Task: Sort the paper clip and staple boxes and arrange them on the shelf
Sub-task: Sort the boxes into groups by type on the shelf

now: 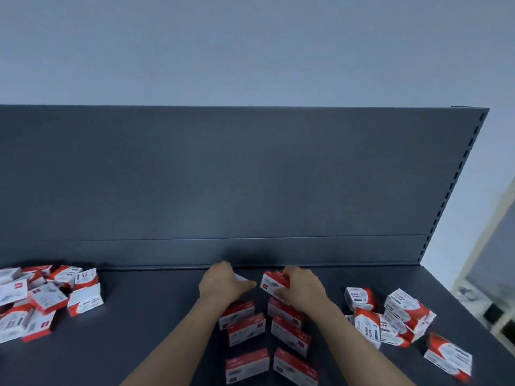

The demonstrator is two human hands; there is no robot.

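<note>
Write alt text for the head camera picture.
At the back of a dark shelf, the right hand grips a box and the left hand a second box. Two rows lie nearer, between a loose left pile and right pile.

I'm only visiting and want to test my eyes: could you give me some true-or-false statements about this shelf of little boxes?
1. The right hand grips a box. True.
2. The centre boxes form two columns. True.
3. The left end of the shelf holds no boxes. False: the left pile lies there.
4. The right pile is neatly stacked. False: it is jumbled.
</note>
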